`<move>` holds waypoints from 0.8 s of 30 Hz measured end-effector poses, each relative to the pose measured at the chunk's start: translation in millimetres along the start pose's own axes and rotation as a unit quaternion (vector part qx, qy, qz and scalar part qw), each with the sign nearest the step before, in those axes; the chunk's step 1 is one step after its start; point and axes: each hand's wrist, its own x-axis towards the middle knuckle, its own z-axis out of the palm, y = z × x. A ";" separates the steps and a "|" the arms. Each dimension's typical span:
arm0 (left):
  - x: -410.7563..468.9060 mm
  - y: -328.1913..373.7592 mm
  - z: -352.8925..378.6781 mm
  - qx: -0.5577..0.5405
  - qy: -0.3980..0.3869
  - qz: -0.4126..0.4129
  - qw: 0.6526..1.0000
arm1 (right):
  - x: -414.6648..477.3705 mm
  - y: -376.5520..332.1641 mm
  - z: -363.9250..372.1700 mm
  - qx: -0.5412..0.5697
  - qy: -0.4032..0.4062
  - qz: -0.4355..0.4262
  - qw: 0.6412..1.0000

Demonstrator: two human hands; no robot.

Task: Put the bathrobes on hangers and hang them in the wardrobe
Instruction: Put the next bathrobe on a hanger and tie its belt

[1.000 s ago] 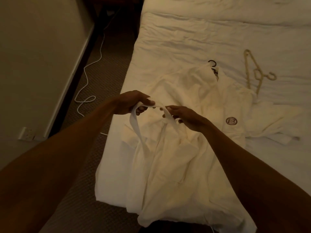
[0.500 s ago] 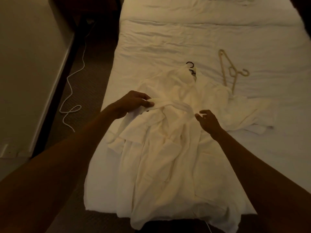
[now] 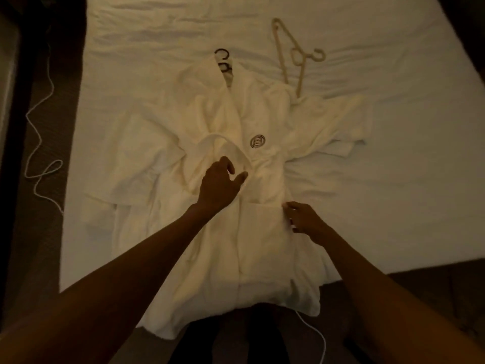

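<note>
Releasing the belt [image 3: 233,148], the left hand [image 3: 219,186] is hovering open while the right hand [image 3: 304,222], grip unclear, is meeting the edge of the robe [image 3: 262,245]; tying seems done.

Site: bedroom, likely a hotel room.
Wide bed [image 3: 393,153] under plain white sheet; white bathrobe [image 3: 236,245] with round embroidered crest [image 3: 257,141] laid on it; black hanger [image 3: 223,57] in its collar, tan hanger [image 3: 296,52] beside; dark carpet [image 3: 52,232] with white cable [image 3: 39,143] at left.
</note>
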 end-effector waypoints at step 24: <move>14.2 -3.8 10.4 -0.220 -0.193 -0.108 0.950 | 36.9 -8.5 -19.3 0.125 -0.064 0.031 0.990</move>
